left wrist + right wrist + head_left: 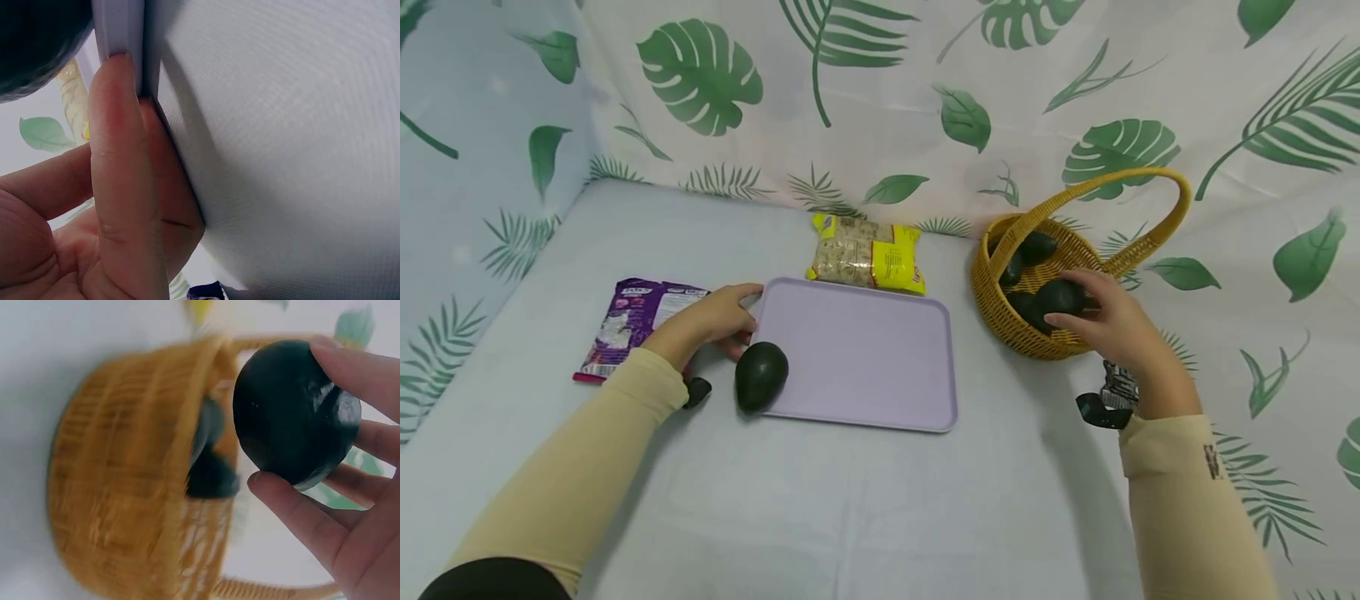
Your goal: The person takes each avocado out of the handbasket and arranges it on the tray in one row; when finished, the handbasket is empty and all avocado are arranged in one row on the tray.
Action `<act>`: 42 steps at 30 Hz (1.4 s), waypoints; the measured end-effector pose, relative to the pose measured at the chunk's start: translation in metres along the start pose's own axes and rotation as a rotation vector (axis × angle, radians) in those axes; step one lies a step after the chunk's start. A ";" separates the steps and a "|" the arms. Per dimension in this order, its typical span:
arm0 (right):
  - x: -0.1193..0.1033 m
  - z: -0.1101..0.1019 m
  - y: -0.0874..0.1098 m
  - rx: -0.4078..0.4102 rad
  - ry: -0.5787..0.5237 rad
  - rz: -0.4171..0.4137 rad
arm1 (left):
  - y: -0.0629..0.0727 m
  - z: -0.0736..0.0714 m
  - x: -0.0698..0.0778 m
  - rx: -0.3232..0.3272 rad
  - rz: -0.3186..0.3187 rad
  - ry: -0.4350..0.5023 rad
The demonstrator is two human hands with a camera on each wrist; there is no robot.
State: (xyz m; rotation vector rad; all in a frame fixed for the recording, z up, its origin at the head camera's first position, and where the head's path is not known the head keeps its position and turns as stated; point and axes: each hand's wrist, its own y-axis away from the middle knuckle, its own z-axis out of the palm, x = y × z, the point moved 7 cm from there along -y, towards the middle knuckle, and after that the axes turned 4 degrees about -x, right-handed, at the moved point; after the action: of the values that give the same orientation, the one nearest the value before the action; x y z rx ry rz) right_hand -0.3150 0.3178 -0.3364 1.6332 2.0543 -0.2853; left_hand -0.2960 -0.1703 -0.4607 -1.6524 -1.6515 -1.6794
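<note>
My left hand is at the left edge of a pale purple tray, its fingertips touching the outer side of the rim. In the left wrist view one straight finger lies against that rim. A dark green avocado rests over the tray's front left corner, beside this hand. My right hand holds another avocado between thumb and fingers, over the opening of a wicker basket. More dark avocados lie inside the basket, partly hidden by its rim and one another.
A purple packet lies left of the tray, partly behind the left forearm. A yellow and clear bag lies behind the tray. The basket's tall handle arches up near the leaf-patterned backdrop.
</note>
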 end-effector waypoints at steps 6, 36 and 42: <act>-0.048 0.015 0.010 0.077 -0.088 -0.213 | 0.001 0.000 0.000 0.003 -0.006 0.002; -0.212 0.233 0.015 -0.284 -0.103 -0.634 | -0.003 0.012 -0.015 0.033 0.002 0.013; -0.219 0.236 0.016 -0.252 -0.139 -0.637 | 0.000 0.006 -0.009 0.040 0.004 -0.019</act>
State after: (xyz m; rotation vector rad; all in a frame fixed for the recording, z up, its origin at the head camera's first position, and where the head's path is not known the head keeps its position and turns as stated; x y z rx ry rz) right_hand -0.2069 0.0279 -0.4261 0.7606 2.3360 -0.3240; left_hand -0.2899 -0.1699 -0.4699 -1.6577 -1.6776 -1.6231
